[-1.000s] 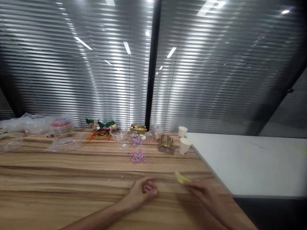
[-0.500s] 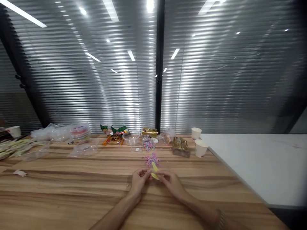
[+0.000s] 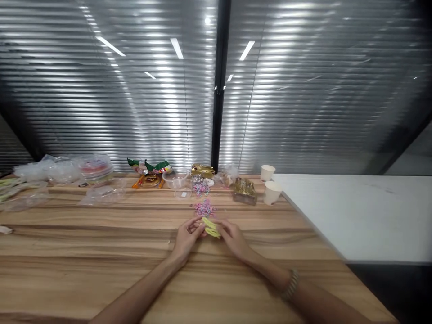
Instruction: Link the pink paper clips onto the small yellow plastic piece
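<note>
A small yellow-green looped strip point(image 3: 211, 228), soft-looking and with ridged edges, is held up over the table between my two hands. My left hand point(image 3: 187, 237) pinches its left end between thumb and fingers. At the other end my right hand point(image 3: 233, 237) closes thumb and forefinger on the strip. Blur hides whether it is a pipe cleaner or a cord. Just beyond my fingertips lies a loose pile of small pink, purple and blue pieces point(image 3: 204, 208). More of these pieces spill from a clear bag point(image 3: 201, 185) behind it.
Two paper cups point(image 3: 272, 193) stand at the right, beside a gold-topped packet point(image 3: 245, 191). A clear bowl point(image 3: 175, 180) and snack packets point(image 3: 149, 167) line the back. Clear plastic lids point(image 3: 104, 191), stacked tubs point(image 3: 96, 168) and pale green strips point(image 3: 11, 189) are at the left.
The yellow-green strip has turned from near upright to a flatter slant, its loops now closer together. Both hands keep their pinch. The camera view has shifted, so the scene sits higher and further left.
</note>
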Demonstrator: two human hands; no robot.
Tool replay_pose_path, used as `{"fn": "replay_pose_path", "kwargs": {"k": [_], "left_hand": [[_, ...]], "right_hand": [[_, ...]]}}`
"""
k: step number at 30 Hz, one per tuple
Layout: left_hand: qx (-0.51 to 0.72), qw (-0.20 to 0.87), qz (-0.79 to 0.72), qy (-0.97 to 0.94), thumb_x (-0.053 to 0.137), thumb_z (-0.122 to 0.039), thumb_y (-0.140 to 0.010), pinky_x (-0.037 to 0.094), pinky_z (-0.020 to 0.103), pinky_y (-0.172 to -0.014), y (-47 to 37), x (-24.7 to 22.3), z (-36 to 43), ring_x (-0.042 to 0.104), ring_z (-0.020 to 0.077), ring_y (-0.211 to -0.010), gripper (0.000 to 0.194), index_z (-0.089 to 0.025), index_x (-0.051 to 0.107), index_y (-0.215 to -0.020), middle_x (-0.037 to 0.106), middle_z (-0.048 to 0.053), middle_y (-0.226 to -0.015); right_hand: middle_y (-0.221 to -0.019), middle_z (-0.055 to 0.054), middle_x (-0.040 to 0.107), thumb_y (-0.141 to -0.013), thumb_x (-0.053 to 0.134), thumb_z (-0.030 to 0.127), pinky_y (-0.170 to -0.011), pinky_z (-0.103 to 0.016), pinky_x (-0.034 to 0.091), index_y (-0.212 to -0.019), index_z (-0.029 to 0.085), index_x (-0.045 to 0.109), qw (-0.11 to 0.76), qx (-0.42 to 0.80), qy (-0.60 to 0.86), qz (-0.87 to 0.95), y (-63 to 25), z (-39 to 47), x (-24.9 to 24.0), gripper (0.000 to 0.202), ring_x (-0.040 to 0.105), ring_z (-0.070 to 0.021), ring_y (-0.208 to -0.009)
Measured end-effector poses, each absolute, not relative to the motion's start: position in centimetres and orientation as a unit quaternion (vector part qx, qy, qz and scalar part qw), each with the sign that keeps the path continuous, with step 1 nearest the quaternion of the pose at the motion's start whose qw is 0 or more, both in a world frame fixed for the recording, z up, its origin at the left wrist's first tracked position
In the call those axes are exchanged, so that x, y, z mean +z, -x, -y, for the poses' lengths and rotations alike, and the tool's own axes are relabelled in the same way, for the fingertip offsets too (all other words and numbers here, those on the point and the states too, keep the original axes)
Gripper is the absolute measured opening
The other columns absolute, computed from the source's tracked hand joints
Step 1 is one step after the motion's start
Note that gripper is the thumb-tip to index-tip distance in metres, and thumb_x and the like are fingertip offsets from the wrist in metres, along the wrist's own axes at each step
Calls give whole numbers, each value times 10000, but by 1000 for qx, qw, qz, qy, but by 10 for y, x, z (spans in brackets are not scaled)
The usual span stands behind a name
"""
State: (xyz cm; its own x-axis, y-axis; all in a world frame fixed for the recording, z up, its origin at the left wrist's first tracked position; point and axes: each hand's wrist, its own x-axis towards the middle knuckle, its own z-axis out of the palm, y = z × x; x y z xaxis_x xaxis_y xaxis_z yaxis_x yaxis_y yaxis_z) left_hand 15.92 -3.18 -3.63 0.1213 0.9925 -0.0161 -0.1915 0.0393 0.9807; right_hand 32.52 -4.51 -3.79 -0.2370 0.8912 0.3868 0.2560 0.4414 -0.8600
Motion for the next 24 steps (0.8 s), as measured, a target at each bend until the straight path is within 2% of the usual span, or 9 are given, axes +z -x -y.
{"fn": "replay_pose_path", "kwargs": {"k": [2,5,10,14,18,21,24], "left_hand": [[513,579,-424,-471,739,-377,-556,515,279,-667,-160,-35,33,613,161,-666,593,-91,564,-1046,646,49,-750],[512,578,-416,-480,729,-388,-567,518,288,-680,-160,-34,34,609,170,-704,550,-101,583,-1013,641,48,-771],[501,568,-411,-508,716,-390,-584,515,269,-634,-161,-38,33,605,161,-644,385,-106,618,-824,645,53,-743],[487,543,-425,-536,707,-386,-596,500,251,-570,-163,-42,35,598,158,-562,333,-106,617,-752,633,41,-630],[477,506,-425,-579,681,-367,-634,501,269,-627,-163,-40,37,615,185,-626,287,-111,621,-749,648,55,-652],[462,435,-440,-635,610,-363,-712,499,295,-685,-157,-35,33,619,200,-708,263,-127,623,-826,659,71,-753],[440,274,-442,-732,484,-327,-812,460,353,-811,-147,-30,24,575,217,-898,239,-160,616,-920,627,86,-951]], "right_hand": [[-1027,-53,597,-861,390,267,-846,-338,409,-1020,166,604,454,319,407,726,-325,46,-37,285,538,-203,-945],[-1008,-51,610,-866,377,226,-807,-333,435,-1068,169,595,423,303,410,749,-325,46,-37,302,565,-197,-894],[-986,-50,610,-883,378,190,-812,-318,428,-1043,180,598,386,204,399,806,-323,50,-35,272,549,-183,-895],[-993,-75,569,-884,430,237,-814,-348,420,-1080,177,533,331,82,393,854,-319,54,-41,230,505,-202,-917],[-1007,-119,547,-882,419,206,-792,-370,429,-1178,124,445,293,14,404,866,-319,53,-52,308,497,-223,-909],[-992,-105,558,-868,375,122,-799,-364,421,-1155,134,462,287,22,417,862,-321,52,-55,300,504,-218,-905],[-973,-98,569,-837,333,59,-798,-340,413,-1090,138,499,299,51,448,841,-323,50,-54,312,519,-206,-895]]}}
